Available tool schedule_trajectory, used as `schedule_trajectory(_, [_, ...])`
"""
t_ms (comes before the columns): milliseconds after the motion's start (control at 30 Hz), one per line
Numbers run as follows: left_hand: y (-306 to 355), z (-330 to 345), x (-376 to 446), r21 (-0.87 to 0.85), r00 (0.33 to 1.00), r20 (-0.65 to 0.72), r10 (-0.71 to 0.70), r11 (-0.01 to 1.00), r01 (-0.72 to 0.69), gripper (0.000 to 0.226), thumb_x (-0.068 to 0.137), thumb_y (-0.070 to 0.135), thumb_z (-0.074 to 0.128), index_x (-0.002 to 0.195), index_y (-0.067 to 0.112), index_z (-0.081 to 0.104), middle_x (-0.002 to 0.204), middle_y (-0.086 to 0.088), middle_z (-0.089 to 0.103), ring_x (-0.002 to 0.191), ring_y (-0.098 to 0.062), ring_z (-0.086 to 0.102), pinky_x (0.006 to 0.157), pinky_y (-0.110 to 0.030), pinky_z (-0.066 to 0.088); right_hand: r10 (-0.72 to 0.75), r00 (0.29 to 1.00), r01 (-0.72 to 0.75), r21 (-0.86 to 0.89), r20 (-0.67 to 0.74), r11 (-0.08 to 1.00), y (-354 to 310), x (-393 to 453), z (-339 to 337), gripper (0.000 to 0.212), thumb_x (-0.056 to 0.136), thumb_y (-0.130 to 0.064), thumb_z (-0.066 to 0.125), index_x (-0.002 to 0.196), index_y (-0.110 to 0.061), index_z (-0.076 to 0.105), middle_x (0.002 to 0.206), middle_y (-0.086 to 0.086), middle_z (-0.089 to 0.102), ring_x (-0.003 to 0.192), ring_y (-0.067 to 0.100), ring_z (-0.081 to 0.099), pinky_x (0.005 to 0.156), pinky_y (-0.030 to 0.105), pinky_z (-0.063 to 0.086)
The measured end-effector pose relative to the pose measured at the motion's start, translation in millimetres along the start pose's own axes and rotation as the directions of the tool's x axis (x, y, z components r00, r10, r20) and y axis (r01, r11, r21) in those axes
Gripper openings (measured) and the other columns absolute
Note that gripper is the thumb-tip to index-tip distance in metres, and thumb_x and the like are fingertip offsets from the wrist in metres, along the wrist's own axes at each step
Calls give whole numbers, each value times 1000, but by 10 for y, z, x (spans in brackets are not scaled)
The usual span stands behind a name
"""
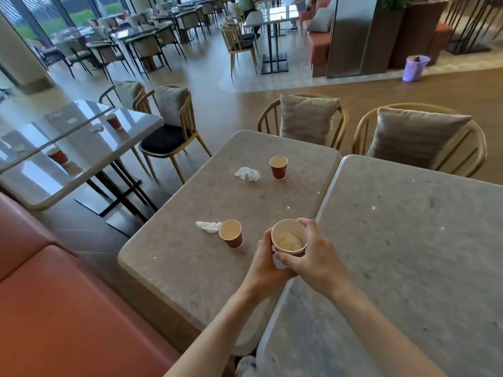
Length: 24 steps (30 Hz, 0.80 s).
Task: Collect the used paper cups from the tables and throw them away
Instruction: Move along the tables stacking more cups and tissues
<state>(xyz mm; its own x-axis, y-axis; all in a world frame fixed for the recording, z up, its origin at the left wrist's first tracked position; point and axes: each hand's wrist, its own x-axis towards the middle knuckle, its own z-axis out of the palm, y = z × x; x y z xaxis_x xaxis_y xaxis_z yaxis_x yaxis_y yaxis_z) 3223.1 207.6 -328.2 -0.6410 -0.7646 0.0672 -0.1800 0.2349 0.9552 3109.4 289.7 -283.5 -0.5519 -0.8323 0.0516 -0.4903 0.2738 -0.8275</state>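
I am looking down over two stone-topped benches pushed together in a café. At lower centre of the frame, both my hands close around one red paper cup, held just above the near bench. My left hand cups its side and base; my right hand wraps the far side, with a finger over the rim. Both grips are closed on this cup. Inside sits something pale and crumpled, probably a tissue stuffed in so that cup and litter travel together.

Just left of my hands stands a second cup, upright, touching a crumpled napkin on its left. Toward the middle of the frame a third cup stands near the bench's far edge, with another napkin beside it. Two more cups sit on a glossy bench at the left.

A purple bin stands on the floor at upper right, well apart from me. I judge the next step is nesting the held cup into the second one, so one hand stays free.
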Motion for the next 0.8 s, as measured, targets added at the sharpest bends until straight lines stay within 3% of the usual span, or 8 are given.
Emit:
schedule_trajectory(200, [-281,-521,336,-68,1000,10,-3,998,3,74,66,27,90,127,33,49,122,-7,65,114,-26,64,99,-54,51,38,999,-39,-44,-13,998,-292,390,480,82,63,-47,86,130,-25,44,116,-7,61,107,13,59,87,28,49])
schedule_trajectory(300, [-461,-860,553,-61,998,59,7,998,-4,73,65,30,90,124,38,49,120,0,66,111,-20,66,96,-52,53,78,996,-80,-42,-31,996,-471,589,793,80,61,-46,87,124,-26,42,115,-5,57,104,14,58,85,29,50])
schedule_trajectory(433, [-809,-1290,766,213,993,-21,112,971,-106,73,66,35,85,130,34,49,128,15,55,119,-7,49,104,-47,44,139,988,-147,-115,-73,982,-628,839,1099,80,61,-49,86,119,-26,36,116,-5,52,102,16,58,84,35,51])
schedule_trajectory(567, [-1231,-1542,948,376,995,-16,-97,922,96,106,62,37,92,148,18,33,143,1,38,130,-24,33,116,-41,30,199,973,-213,-130,-113,968,-626,992,1242,80,62,-44,88,120,-21,37,113,-8,51,105,17,55,78,28,42])
schedule_trajectory(633, [-1397,-1577,1044,399,979,29,-202,900,174,117,60,43,92,152,14,25,146,-2,34,136,-27,29,115,-36,28,217,969,-233,-138,-120,963,-624,1028,1308,80,63,-41,88,121,-18,38,113,-7,51,106,17,55,81,29,43])
schedule_trajectory(700, [-1495,-1553,1115,422,965,55,-256,882,210,121,60,45,91,154,14,22,147,-4,33,138,-28,28,113,-36,28,227,969,-239,-140,-102,961,-614,1039,1327,79,64,-38,88,122,-16,38,118,-3,52,109,18,54,86,29,43])
schedule_trajectory(800, [-1648,-1467,1219,462,955,81,-284,860,217,118,60,43,90,154,17,22,152,-4,27,141,-29,26,113,-38,29,234,969,-243,-128,-82,961,-575,1064,1339,78,65,-37,86,122,-18,36,119,-4,49,105,13,50,78,20,36])
